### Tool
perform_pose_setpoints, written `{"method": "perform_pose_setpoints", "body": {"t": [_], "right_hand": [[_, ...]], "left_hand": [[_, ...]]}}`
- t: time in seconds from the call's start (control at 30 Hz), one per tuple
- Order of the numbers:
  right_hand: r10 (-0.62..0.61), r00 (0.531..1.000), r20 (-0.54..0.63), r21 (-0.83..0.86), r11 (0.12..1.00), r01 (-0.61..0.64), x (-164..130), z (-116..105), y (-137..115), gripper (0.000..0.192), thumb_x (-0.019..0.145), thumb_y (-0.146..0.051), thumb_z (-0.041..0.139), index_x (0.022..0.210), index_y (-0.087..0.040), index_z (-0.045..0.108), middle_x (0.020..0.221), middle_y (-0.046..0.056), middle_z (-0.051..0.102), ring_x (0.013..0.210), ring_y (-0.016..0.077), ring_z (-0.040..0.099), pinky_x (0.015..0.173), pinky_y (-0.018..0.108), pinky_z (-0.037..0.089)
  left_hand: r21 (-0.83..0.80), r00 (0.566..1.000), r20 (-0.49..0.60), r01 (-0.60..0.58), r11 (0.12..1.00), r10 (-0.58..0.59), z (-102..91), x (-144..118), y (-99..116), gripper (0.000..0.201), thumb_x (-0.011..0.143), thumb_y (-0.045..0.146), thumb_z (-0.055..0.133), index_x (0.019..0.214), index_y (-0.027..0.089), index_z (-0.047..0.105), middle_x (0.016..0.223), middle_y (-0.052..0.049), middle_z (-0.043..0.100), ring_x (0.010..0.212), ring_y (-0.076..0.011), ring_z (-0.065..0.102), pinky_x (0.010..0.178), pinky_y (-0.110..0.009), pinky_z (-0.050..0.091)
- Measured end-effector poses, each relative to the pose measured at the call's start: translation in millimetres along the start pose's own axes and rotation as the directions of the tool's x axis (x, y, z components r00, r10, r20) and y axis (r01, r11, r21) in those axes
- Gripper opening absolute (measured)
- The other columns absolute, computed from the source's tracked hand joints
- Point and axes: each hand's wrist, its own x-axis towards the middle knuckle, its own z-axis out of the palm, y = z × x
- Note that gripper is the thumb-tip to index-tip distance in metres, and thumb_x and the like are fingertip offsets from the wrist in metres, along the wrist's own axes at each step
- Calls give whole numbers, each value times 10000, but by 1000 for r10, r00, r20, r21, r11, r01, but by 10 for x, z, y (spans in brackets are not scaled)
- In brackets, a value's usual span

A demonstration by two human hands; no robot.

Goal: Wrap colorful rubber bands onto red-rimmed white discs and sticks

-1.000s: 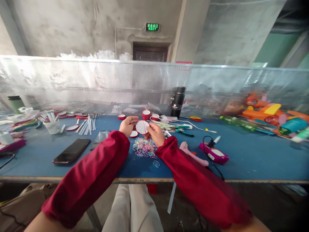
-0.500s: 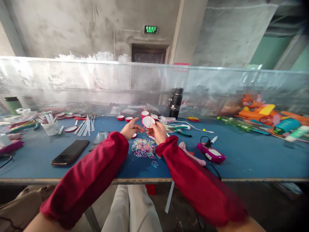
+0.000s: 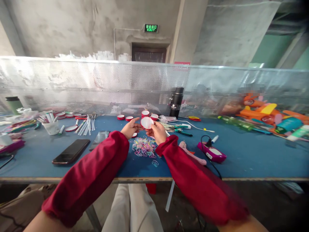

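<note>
- The person's right hand holds a small round disc with a red rim and white face, raised upright above the blue worktop, about midway along it and nearer the far edge than the near one.
- The right fingers pinch the disc at its lower right rim, so this hand is closed on it.
- The left hand comes in from the disc's left side; thumb and forefinger meet at the rim or at something thin stretched there, too small to make out. I cannot tell whether it truly grips.
- As I judge it, the step in hand is fitting or adjusting something on the disc, with the right hand steadying and the left doing the fine work.
- The next move would call for a steady right grip and a small, exact pull or placement by the left fingertips at the rim.
- Just below the hands, toward the near edge, lies a heap of small coloured elastic bands.
- Behind the disc, near the far edge, stand more red-rimmed discs and a black flask.
- Toward the left lie a dark phone and white sticks; toward the right, a purple tool with a cable.
</note>
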Motion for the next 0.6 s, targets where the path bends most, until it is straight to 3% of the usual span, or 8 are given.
{"method": "perform_pose_setpoints", "body": {"t": [0.1,0.23,0.43,0.6], "right_hand": [[-28,999,44,-56,998,31,-17,-2,29,213,762,-356,599,916,-211,573,625,-13,688,460,141,619,432,233,493],[-36,986,161,-130,990,58,-29,-11,76,216,778,-382,609,908,-222,548,638,-21,687,453,145,618,424,243,484],[-21,969,245,-164,984,63,-40,-15,92,221,786,-394,612,905,-227,531,621,-30,685,451,151,626,416,236,461],[24,962,273,-162,987,21,-41,-20,98,231,772,-397,635,888,-227,529,620,-26,690,459,155,633,403,223,434]], "left_hand": [[-149,992,-106,57,987,-73,31,-35,65,693,744,-55,494,1393,182,447,1060,-94,719,879,-153,699,856,-316,525],[-301,970,-169,116,946,-172,61,-94,157,655,770,-32,483,1392,173,472,1032,-83,732,805,-139,689,876,-333,536],[-391,972,-202,31,920,-118,42,-119,212,599,834,20,448,1426,109,447,1134,-155,719,954,-195,704,957,-379,513],[-322,978,-201,-12,947,-56,6,-99,171,613,822,56,486,1429,136,448,1170,-156,713,995,-219,705,938,-398,523]]}}
